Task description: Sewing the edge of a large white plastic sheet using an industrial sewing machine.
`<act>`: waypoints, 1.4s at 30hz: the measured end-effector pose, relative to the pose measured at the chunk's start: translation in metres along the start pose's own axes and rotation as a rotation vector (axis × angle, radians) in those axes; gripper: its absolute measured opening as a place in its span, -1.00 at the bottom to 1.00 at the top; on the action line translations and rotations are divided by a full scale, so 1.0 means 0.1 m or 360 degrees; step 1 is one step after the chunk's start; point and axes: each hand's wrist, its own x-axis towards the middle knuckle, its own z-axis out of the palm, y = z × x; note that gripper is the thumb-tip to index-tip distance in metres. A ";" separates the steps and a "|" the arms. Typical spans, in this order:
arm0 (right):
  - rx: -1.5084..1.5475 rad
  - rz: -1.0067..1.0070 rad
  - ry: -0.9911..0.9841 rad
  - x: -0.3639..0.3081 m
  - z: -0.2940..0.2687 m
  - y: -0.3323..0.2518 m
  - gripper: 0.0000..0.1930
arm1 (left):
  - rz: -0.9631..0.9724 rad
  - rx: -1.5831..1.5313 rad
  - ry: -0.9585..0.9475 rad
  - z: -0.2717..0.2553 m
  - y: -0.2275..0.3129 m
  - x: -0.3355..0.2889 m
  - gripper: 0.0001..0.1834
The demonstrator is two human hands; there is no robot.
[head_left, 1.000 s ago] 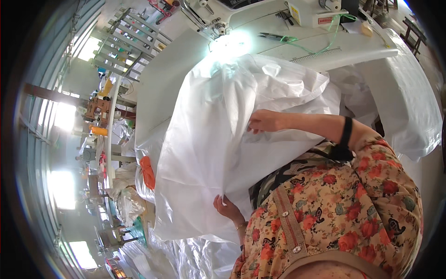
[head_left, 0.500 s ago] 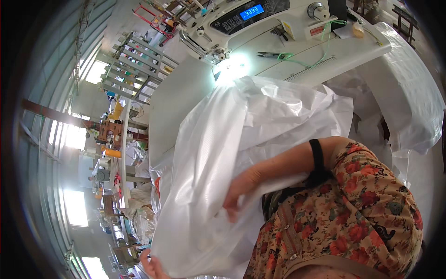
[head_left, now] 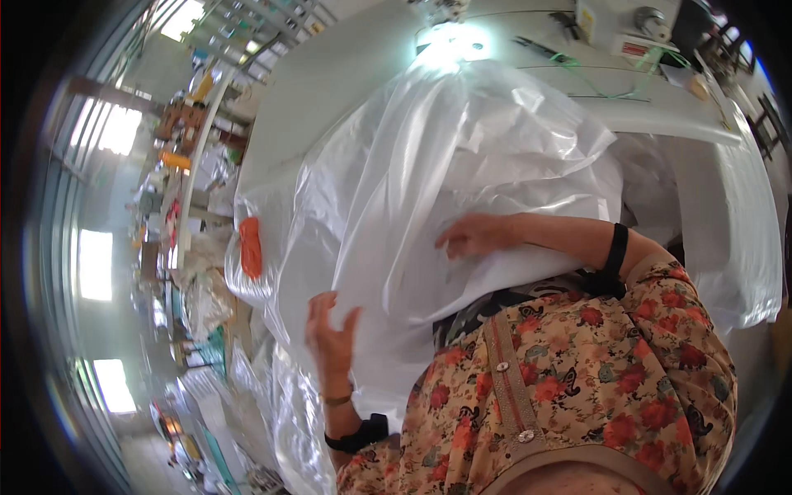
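Across the upper head view spans a smooth, pale-grey bench (head_left: pixel 301 95); a glossy white plastic sheet (head_left: pixel 503 157) drapes in folds from its lit end toward the person. Smoothing those folds under light, even tension would probably serve best. Left hand (head_left: pixel 332 338): fingers spread wide, gripping nothing. Right hand (head_left: pixel 478 234): fingers loosely curled at the sheet — pinching or not, I cannot tell.

Room separates left fingers (head_left: pixel 352 323) from right fingers (head_left: pixel 452 234); white sheeting (head_left: pixel 396 214) blocks beneath

I log, against half a second ago: left hand (head_left: pixel 330 338) up from the white sheet (head_left: pixel 404 206), right hand (head_left: pixel 477 235) higher, orange bundle (head_left: pixel 250 247) uncovered.
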 end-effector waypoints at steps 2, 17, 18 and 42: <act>0.0169 -0.0033 0.0016 0.10 -0.10 0.04 -0.58 | 0.0104 0.0473 -0.0060 0.21 0.14 -0.21 -0.28; 0.0548 0.0027 -0.0199 0.80 -0.14 -0.43 -0.68 | -0.1891 -0.0976 0.0448 1.71 -0.97 -2.56 0.22; 0.0515 -0.0063 -0.0107 0.85 -0.15 -0.43 -0.69 | -0.1947 -0.0898 0.0279 1.90 -0.96 -2.59 0.27; 0.0586 0.0067 0.0768 0.73 0.44 -0.78 -0.69 | -0.0556 0.0342 0.2797 -1.28 -0.75 -1.58 -0.53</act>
